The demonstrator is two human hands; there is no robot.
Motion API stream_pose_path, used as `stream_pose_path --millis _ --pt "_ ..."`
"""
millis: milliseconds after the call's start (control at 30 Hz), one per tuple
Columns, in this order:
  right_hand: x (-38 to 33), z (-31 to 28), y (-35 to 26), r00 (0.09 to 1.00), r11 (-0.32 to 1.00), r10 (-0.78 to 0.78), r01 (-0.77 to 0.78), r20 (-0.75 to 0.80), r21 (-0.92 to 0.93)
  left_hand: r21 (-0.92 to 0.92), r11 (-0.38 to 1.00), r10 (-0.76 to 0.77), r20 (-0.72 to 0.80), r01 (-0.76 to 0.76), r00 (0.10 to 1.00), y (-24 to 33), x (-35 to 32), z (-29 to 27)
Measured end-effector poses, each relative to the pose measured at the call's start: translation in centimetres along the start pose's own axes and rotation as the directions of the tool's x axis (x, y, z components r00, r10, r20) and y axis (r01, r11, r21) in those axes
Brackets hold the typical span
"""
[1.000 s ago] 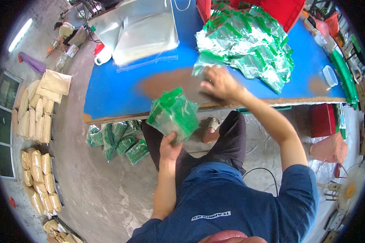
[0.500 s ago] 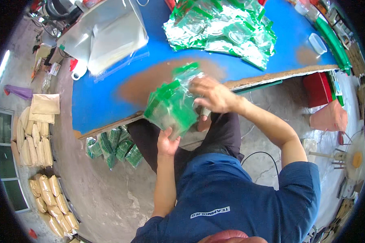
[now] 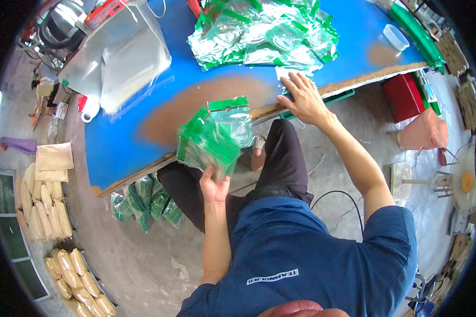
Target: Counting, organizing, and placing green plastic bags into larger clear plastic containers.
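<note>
My left hand holds a fanned stack of green-topped clear pouches up in front of me, over the near edge of the blue table. My right hand lies flat with its fingers spread at the table's near edge, resting on a single clear pouch just below a big heap of silver and green pouches. It grips nothing that I can see.
A clear plastic sheet over a machine fills the table's far left. A small clear tub stands at the right. Green packs lie on the floor under the table, a red box to the right, tan sacks far left.
My right hand left the stack and reached right to the table edge below the heap. The left hand kept holding the stack, which now stands fanned a little higher.
</note>
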State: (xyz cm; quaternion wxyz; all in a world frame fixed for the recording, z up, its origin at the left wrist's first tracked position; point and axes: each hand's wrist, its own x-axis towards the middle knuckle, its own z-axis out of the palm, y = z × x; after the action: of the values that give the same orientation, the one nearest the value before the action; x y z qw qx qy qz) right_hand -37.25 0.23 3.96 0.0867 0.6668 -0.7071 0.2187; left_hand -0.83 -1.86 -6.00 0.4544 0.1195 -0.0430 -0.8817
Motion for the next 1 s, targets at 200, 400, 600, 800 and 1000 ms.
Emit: stream_pose_path --millis 200,400,600,800,1000 --pt "3.9 -1.7 5.9 0.999 0.989 0.036 -0.033 -0.018 0.143 0.027 1.000 0.018 -0.082 -0.016 0.996 -0.1 -0.4 0.6" --pt "5.9 -3.4 5.4 0.909 0.958 0.103 -0.200 0.404 0.207 0.059 0.998 0.013 -0.033 -0.011 0.999 -0.4 -1.3 0.6" --pt "4.7 -0.8 6.6 0.921 0.909 0.068 -0.216 0.384 0.357 0.014 1.000 0.001 -0.055 -0.001 0.998 -1.3 -1.0 0.5" --pt "2.9 -1.1 1.1 0.952 0.896 0.208 -0.093 -0.226 0.433 0.029 0.999 0.020 -0.182 -0.015 0.983 -0.1 -1.5 0.0" --pt "-9.2 11.2 -7.8 0.877 0.875 -0.469 0.446 0.106 0.187 0.012 0.999 0.034 0.024 -0.035 0.999 1.9 -2.8 1.5"
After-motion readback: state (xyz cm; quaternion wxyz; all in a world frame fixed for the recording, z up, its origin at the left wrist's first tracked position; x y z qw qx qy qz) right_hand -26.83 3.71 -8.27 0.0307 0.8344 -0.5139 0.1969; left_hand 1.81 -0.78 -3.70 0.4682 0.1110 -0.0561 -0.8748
